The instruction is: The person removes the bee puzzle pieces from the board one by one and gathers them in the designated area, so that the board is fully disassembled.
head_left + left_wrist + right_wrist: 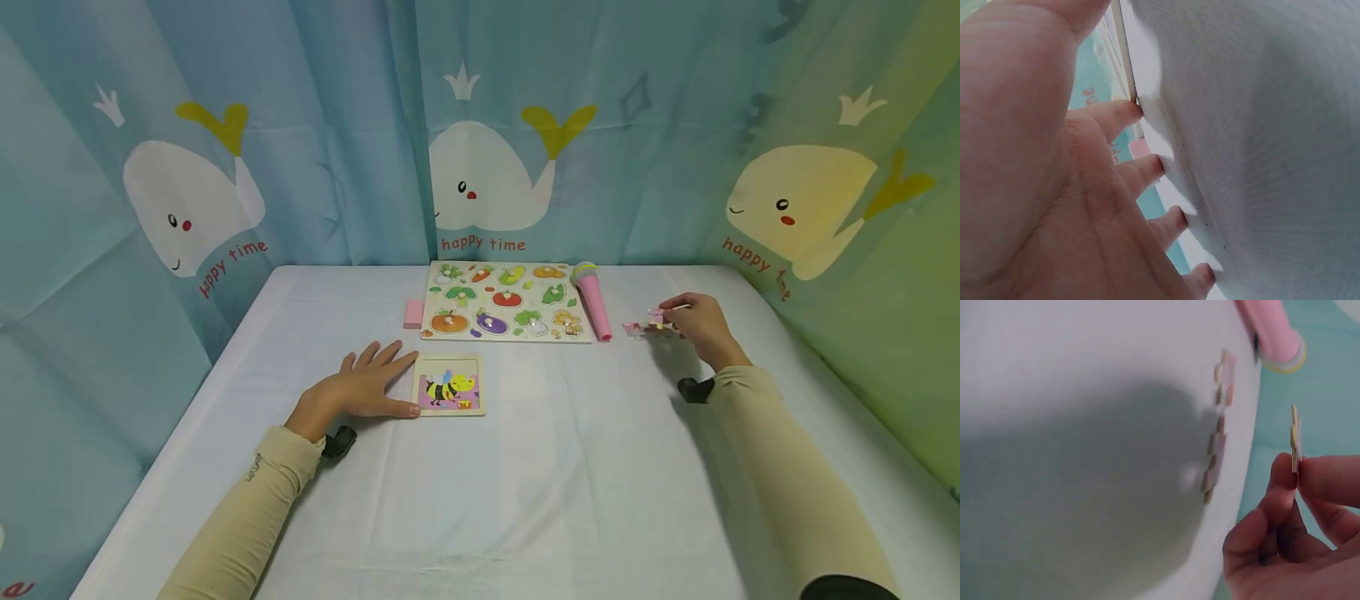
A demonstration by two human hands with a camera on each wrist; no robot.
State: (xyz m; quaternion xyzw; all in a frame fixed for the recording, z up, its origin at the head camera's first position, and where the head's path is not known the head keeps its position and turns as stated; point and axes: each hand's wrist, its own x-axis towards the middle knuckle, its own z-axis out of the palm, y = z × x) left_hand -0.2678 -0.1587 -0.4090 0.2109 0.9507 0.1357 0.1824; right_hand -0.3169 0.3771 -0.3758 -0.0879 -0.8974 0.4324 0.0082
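My left hand (365, 388) rests on the tablecloth with fingers spread, its thumb and index fingertip at the left edge of a small wooden puzzle tray (450, 358). A bee picture (453, 385) made of jigsaw pieces fills the tray's lower part; bare wood shows above it. In the left wrist view, the fingertips (1134, 111) meet the white cloth. My right hand (703, 329) is at the far right, pinching a thin pink jigsaw piece (1295, 437) between thumb and finger, raised above the table. Below it lie more loose jigsaw pieces (1225, 378) on the cloth.
A vegetable peg puzzle board (491, 279) lies at the back middle, with a pink block (413, 314) at its left. Along its right side lies a pink toy microphone (594, 307). Blue whale-print curtains (345, 167) close off the table's back and sides.
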